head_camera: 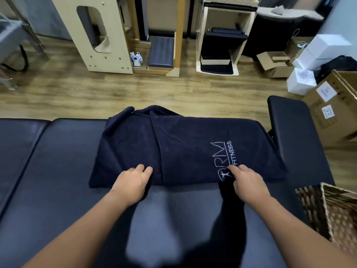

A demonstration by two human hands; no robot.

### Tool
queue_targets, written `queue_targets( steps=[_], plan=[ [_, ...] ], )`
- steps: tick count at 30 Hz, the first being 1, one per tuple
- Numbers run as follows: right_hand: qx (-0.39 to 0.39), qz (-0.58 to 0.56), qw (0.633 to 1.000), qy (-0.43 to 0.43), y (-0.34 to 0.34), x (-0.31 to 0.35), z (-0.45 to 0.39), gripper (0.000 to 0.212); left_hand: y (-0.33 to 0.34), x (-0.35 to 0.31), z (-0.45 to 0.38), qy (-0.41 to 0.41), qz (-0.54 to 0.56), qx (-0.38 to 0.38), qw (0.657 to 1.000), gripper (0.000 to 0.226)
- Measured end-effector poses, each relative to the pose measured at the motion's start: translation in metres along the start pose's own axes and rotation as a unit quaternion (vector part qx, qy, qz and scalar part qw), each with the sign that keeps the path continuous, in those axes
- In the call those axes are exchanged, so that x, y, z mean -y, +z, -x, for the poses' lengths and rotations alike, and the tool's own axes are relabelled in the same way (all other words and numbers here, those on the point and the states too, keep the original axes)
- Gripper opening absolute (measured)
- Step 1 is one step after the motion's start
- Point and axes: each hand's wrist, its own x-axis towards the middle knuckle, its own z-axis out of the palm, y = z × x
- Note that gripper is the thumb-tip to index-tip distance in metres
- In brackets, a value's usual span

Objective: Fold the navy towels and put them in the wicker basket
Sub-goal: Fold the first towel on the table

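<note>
One navy towel [183,147] spread on dark padded bench [58,161], wood floor [96,89] and pale wooden equipment [102,35] beyond. Long axis left-right, logo toward right. Left hand [133,180] and right hand [245,179] pinching near hem. Wicker basket [336,213] far right.

One navy towel [185,149] at 12 o'clock, one wicker basket [336,213] at 4 o'clock, two hands, three white boxes [316,62] at 2 o'clock.
</note>
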Motion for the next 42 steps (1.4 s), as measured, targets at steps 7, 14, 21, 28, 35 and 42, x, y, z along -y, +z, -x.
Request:
queue_targets(
  steps=[7,14,21,28,35,42],
  plan=[
    [0.001,0.007,1.000,-0.020,0.018,0.008,0.078,0.051,0.011,-0.025,0.068,-0.038,0.018,0.044,0.998,0.035],
    [-0.076,0.023,0.995,-0.055,0.045,0.006,0.184,0.055,0.043,-0.069,0.150,-0.072,-0.031,0.045,0.996,0.039],
    [-0.082,-0.085,0.990,-0.079,0.068,-0.021,0.230,0.046,0.063,-0.104,0.197,-0.081,-0.059,-0.012,0.995,0.036],
    [-0.126,-0.191,0.919,0.321,0.059,-0.070,0.232,0.041,0.062,-0.119,0.195,-0.012,-0.061,-0.077,0.995,0.040],
    [-0.147,-0.221,0.904,0.336,0.053,-0.077,0.228,0.032,0.067,-0.120,0.192,-0.023,-0.045,-0.039,0.998,0.052],
    [-0.154,-0.118,0.945,0.263,0.057,-0.097,0.235,0.021,0.056,-0.121,0.185,-0.039,-0.031,0.006,0.999,0.031]
  ],
)
